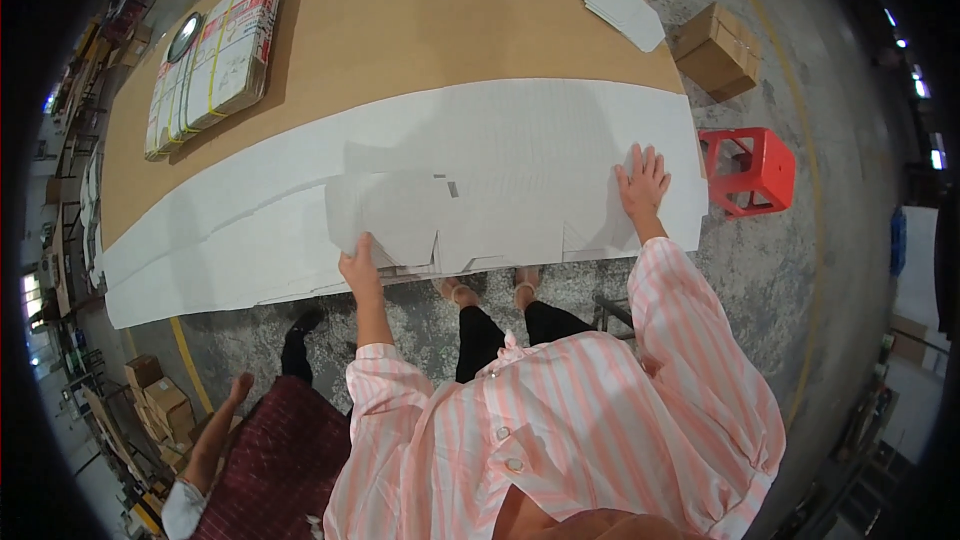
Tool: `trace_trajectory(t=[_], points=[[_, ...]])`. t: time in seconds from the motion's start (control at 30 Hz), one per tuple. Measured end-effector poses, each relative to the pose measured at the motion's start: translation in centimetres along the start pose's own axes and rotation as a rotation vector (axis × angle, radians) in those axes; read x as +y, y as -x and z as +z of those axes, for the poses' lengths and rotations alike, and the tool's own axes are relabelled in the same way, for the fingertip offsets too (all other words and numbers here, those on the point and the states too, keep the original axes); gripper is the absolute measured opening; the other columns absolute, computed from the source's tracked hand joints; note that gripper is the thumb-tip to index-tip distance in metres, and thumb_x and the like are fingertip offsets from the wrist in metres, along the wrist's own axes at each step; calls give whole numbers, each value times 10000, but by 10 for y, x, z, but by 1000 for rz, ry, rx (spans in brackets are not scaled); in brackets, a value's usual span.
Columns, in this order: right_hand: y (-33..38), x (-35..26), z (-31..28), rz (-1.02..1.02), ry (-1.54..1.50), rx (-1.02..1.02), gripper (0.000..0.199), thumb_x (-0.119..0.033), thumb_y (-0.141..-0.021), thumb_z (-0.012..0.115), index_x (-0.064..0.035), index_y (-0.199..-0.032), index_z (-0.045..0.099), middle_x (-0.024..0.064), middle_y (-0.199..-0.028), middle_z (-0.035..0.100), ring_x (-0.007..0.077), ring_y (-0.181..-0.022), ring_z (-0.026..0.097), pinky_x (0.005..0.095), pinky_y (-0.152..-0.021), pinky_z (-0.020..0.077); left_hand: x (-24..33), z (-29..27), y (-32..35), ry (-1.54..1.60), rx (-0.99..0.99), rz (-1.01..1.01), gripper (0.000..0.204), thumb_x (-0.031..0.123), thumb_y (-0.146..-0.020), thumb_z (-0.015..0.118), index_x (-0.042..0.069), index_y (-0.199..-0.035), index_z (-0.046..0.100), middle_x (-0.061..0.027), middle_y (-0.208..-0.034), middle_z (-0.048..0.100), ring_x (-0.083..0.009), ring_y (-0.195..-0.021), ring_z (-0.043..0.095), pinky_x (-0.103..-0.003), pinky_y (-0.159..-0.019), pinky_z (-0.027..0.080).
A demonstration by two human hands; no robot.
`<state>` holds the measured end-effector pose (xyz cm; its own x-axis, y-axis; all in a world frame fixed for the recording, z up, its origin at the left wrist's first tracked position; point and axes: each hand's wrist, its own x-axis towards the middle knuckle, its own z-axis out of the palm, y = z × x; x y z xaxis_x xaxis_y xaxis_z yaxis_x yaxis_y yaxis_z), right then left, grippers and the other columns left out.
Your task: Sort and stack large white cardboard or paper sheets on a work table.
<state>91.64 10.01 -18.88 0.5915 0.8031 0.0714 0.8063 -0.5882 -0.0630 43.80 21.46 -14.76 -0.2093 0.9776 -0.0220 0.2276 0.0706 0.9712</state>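
Note:
A white die-cut cardboard sheet (390, 205) with small slots and notched edges lies at the table's near side. My left hand (362, 265) pinches its near left corner, thumb on top and the other fingers mostly hidden. Farther right, my right hand (643, 188) rests flat on the white cardboard, fingers stretched out and holding nothing. Under and around the sheet spreads a wide layer of white cardboard (200, 275), overlapping in places along the near edge. Whether my right hand touches the same sheet as my left, I cannot tell.
A brown-topped table (340, 50) bears a strapped stack of flattened cartons (235, 50) with a round object (185, 37) on it. White cut pieces (620, 5) lie at the far edge. Right of it stand a red stool (765, 170) and a carton (718, 50). Another person (270, 460) is at lower left.

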Motion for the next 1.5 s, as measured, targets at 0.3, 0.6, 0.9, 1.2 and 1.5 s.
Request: trace_trajectory(t=[0.3, 0.6, 0.9, 1.2, 1.5], points=[[0, 3, 1, 4, 15, 16, 611, -491, -846, 409, -199, -1360, 254, 124, -1410, 206, 351, -1295, 150, 571, -1003, 111, 4, 2, 2, -213, -34, -59, 274, 102, -797, 604, -91, -987, 563, -110, -955, 607, -162, -824, 557, -271, -738, 436], [-2, 2, 0, -7, 7, 19, 607, -490, -848, 407, -199, -1359, 257, 127, -1407, 211, 352, -1295, 151, 571, -1002, 111, -7, -6, -4, -76, -99, -22, 304, 104, -799, 599, -80, -1034, 544, -107, -977, 600, -174, -840, 558, -277, -733, 436], [-1, 5, -1, 17, 23, -23, 615, -496, -850, 394, -208, -1370, 235, 124, -1417, 193, 348, -1301, 137, 563, -1012, 98, 1, -4, -11, 246, -2, -302, 283, 129, -819, 582, -93, -993, 565, -104, -923, 613, -169, -824, 564, -265, -740, 429], [0, 14, 1, 1, 21, 16, 614, -491, -848, 404, -198, -1364, 248, 130, -1410, 204, 354, -1295, 146, 572, -1004, 104, 2, -2, -17, 382, 51, -459, 234, 120, -834, 563, -70, -969, 563, -101, -915, 604, -154, -833, 550, -269, -733, 431], [3, 21, -2, -11, 0, 20, 616, -476, -847, 413, -166, -1356, 259, 155, -1397, 217, 371, -1283, 162, 588, -991, 106, 7, 7, -12, 394, 36, -455, 275, 138, -844, 554, -64, -1028, 535, -85, -948, 589, -153, -829, 537, -271, -727, 432]])
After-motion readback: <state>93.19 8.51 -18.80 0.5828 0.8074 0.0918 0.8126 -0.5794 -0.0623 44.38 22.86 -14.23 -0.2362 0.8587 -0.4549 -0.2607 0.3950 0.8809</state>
